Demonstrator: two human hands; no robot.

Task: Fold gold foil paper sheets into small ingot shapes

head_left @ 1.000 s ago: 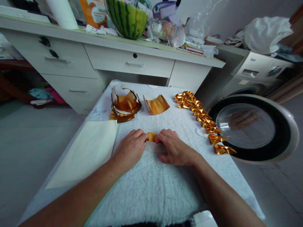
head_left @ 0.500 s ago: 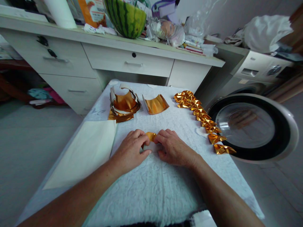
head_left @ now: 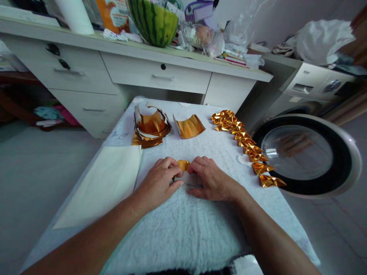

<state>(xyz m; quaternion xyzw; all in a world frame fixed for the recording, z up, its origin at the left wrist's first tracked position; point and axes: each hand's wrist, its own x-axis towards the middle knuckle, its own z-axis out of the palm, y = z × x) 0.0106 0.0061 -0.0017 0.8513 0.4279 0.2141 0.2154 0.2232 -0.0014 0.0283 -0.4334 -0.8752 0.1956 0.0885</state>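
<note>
A white drawer unit (head_left: 129, 70) is seen across the back. In front of it, a cloth-covered desk (head_left: 177, 229) is set; to the right, a washing machine (head_left: 309, 84), its round door (head_left: 295, 152) swung open. A pale sheet (head_left: 100, 187) is laid flat along the desk's left side. A cut watermelon (head_left: 151, 25) is rested on the drawer unit. Down the desk's right side, folded gold pieces (head_left: 245, 141) are lined up, crowded at the far end. Far left, curled gold sheets (head_left: 151, 124) are bundled. At desk centre the left hand (head_left: 162, 177) and right hand (head_left: 213, 179) are placed facing, fingers bent, thumbs apart from them. Just right of the bundle, a single curved sheet (head_left: 190, 127) is seen. Between the hands, the small paper (head_left: 183, 165), gold strip above white, is touched at both ends; whether it is pinched cannot be told.
</note>
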